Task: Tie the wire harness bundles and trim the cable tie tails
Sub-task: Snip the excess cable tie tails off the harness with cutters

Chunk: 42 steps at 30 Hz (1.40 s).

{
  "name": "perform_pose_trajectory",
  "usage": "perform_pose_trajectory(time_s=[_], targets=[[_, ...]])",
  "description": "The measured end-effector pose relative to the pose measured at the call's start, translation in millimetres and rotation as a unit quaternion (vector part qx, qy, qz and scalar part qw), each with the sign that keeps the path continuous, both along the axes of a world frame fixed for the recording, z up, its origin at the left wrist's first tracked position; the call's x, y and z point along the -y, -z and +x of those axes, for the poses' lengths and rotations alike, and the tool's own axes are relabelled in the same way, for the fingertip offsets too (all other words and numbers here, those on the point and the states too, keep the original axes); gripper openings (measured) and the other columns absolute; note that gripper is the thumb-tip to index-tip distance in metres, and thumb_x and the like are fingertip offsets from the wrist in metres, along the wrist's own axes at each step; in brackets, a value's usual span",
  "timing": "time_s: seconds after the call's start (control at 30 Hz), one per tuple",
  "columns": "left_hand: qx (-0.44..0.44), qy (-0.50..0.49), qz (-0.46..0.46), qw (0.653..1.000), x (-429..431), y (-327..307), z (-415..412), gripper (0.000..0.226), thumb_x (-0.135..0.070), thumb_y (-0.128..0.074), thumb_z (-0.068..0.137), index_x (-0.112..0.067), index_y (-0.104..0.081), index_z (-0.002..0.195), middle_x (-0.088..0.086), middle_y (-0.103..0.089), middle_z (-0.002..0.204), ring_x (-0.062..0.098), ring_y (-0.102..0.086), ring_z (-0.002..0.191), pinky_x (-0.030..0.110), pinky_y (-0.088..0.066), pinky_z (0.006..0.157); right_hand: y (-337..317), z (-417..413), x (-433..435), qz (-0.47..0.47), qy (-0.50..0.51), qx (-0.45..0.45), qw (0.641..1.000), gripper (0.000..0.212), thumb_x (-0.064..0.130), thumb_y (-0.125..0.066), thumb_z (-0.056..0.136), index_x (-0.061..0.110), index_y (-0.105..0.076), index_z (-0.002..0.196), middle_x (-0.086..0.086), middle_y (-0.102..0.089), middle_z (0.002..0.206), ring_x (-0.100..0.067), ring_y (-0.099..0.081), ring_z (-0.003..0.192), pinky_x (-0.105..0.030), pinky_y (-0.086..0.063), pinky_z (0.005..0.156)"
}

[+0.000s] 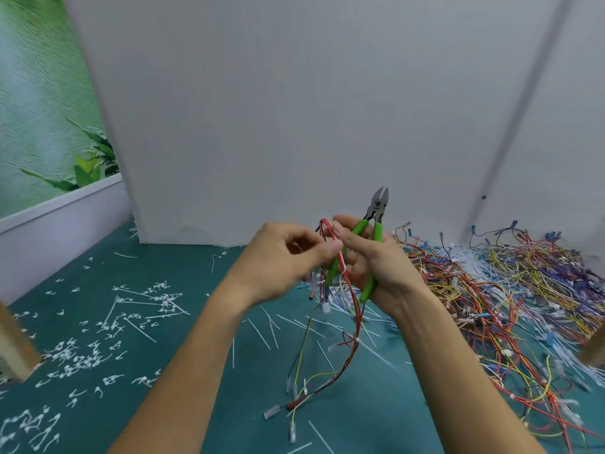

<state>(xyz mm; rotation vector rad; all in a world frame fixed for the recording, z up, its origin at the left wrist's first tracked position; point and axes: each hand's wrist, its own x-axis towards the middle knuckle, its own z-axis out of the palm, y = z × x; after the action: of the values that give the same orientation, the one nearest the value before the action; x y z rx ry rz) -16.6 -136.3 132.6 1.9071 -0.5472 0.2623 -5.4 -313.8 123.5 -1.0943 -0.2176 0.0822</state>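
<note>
A wire harness [353, 309] of red, yellow and black wires hangs from both hands above the green table, its white connectors trailing on the mat. My left hand [288, 257] pinches the bundle near its top, fingers curled. My right hand [373, 257] grips the green-handled side cutters [376, 224], jaws pointing up and nearly closed, and its thumb and forefinger also touch the wires. A white cable tie [357, 339] sits round the harness lower down.
A big heap of coloured wire harnesses [510, 290] covers the table's right side. Loose white cable ties [262, 332] and cut tails [82, 352] litter the green mat [196, 322]. A white board [294, 109] stands behind. Wooden posts [13, 348] rise at both edges.
</note>
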Motion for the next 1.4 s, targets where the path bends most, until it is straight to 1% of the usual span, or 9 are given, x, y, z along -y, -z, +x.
perform_pose_trajectory(time_s=[0.2, 0.4, 0.6, 0.77, 0.87, 1.0, 1.13, 1.27, 1.4], targets=[[-0.037, 0.002, -0.008, 0.999, 7, 9, 6, 0.012, -0.029, -0.077, 0.089, -0.018, -0.076, 0.084, -0.009, -0.065, 0.065, 0.003, -0.051, 0.057, 0.016, -0.042, 0.057, 4, 2, 0, -0.061, 0.062, 0.017, 0.996, 0.015, 0.010, -0.078, 0.087, 0.012, -0.072, 0.101, -0.009, -0.072, 0.097, -0.025, -0.072, 0.089, -0.039, -0.063, 0.080], [-0.062, -0.009, -0.047, 0.997, 4, 7, 7, 0.017, -0.018, -0.066, 0.097, -0.018, -0.072, 0.081, -0.012, -0.061, 0.056, 0.002, -0.049, 0.050, 0.016, -0.040, 0.051, 2, 1, 3, -0.090, 0.020, 0.031, 0.995, 0.023, 0.003, -0.078, 0.086, 0.007, -0.070, 0.107, -0.010, -0.076, 0.099, -0.021, -0.076, 0.085, -0.033, -0.061, 0.072], [-0.093, 0.021, -0.095, 0.991, 3, 8, 9, 0.018, -0.016, -0.056, 0.104, -0.004, -0.067, 0.096, 0.003, -0.056, 0.062, 0.020, -0.050, 0.061, 0.028, -0.044, 0.053, 1, 2, 9, -0.214, 0.055, 0.068, 0.973, 0.014, 0.008, -0.079, 0.089, 0.013, -0.073, 0.101, -0.004, -0.075, 0.087, -0.020, -0.072, 0.087, -0.043, -0.065, 0.081], [-0.108, 0.048, -0.123, 0.985, 3, 10, 11, 0.014, -0.015, -0.051, 0.106, -0.007, -0.061, 0.101, -0.002, -0.056, 0.062, 0.012, -0.049, 0.052, 0.028, -0.051, 0.055, 3, 1, 7, -0.286, 0.092, 0.107, 0.948, 0.012, 0.017, -0.079, 0.091, 0.017, -0.073, 0.101, 0.003, -0.077, 0.083, -0.014, -0.071, 0.079, -0.040, -0.063, 0.078], [-0.112, 0.056, -0.137, 0.983, 2, 11, 12, 0.012, -0.014, -0.052, 0.105, -0.003, -0.057, 0.105, -0.001, -0.053, 0.068, 0.010, -0.040, 0.047, 0.029, -0.050, 0.052, 3, 1, 6, -0.279, 0.116, 0.121, 0.946, 0.007, 0.014, -0.077, 0.093, 0.019, -0.072, 0.095, 0.010, -0.070, 0.072, -0.014, -0.065, 0.075, -0.033, -0.062, 0.072], [-0.111, 0.060, -0.149, 0.981, 1, 10, 12, 0.012, -0.013, -0.052, 0.105, -0.002, -0.055, 0.107, 0.003, -0.045, 0.068, 0.010, -0.039, 0.045, 0.027, -0.047, 0.048, 2, 0, 3, -0.236, 0.126, 0.108, 0.957, 0.012, 0.008, -0.078, 0.090, 0.018, -0.072, 0.094, 0.006, -0.071, 0.078, -0.012, -0.068, 0.078, -0.046, -0.062, 0.083], [-0.140, 0.076, -0.170, 0.973, 1, 9, 11, 0.010, -0.013, -0.049, 0.106, -0.004, -0.054, 0.106, 0.006, -0.048, 0.070, 0.012, -0.044, 0.048, 0.027, -0.044, 0.049, 0, 0, 1, -0.181, 0.136, 0.089, 0.970, 0.021, 0.001, -0.080, 0.085, 0.015, -0.070, 0.097, 0.002, -0.072, 0.082, -0.016, -0.071, 0.082, -0.047, -0.061, 0.085], [-0.172, 0.124, -0.186, 0.959, -3, 8, 12, 0.016, -0.015, -0.046, 0.106, -0.002, -0.055, 0.105, 0.003, -0.048, 0.067, 0.010, -0.041, 0.049, 0.024, -0.043, 0.050, -1, 0, 1, -0.116, 0.113, 0.059, 0.985, 0.027, -0.004, -0.079, 0.083, 0.012, -0.064, 0.098, 0.004, -0.072, 0.071, -0.012, -0.072, 0.071, -0.034, -0.061, 0.067], [-0.216, 0.187, -0.201, 0.937, -7, 8, 13, 0.021, -0.018, -0.046, 0.105, 0.000, -0.056, 0.107, -0.002, -0.052, 0.066, 0.007, -0.040, 0.049, 0.023, -0.045, 0.052, 0, 0, -1, -0.091, 0.099, 0.044, 0.990, 0.029, -0.005, -0.077, 0.084, 0.013, -0.059, 0.096, 0.006, -0.069, 0.066, -0.010, -0.070, 0.066, -0.036, -0.058, 0.066]])
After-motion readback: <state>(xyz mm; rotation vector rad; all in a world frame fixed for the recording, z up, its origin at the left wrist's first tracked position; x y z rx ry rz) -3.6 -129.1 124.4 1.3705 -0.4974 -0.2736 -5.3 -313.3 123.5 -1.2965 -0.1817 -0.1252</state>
